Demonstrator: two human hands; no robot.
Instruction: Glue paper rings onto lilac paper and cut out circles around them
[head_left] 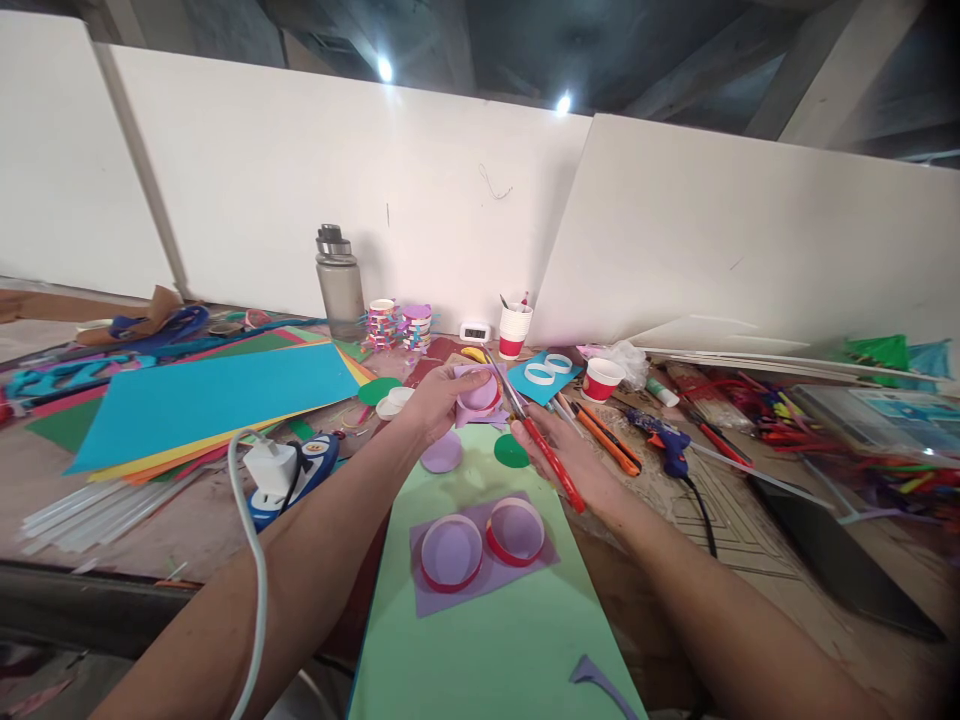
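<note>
My left hand (437, 402) pinches a piece of purple paper (461, 415) with a cup ring (480, 392) on it. In my right hand (559, 440) is a pair of scissors (556, 468) with red handles, its blades pointing away from me beside the purple paper. Below the hands, a light green sheet (480, 650) carries another purple paper (427, 600), on which two red-and-white cup rings stand. A loose purple disc (442, 453) and a green disc (511, 451) lie near the sheet's far end. A curved purple scrap (592, 675) rests at its near right.
Coloured sheets (225, 400) and a power strip (322, 460) with a white plug lie left. A bottle (340, 285), decorated cups (382, 325) and stacked paper cups (514, 330) stand behind. Right are an orange cutter (607, 438), a glue gun (667, 445) and a dark tablet-like slab (840, 560).
</note>
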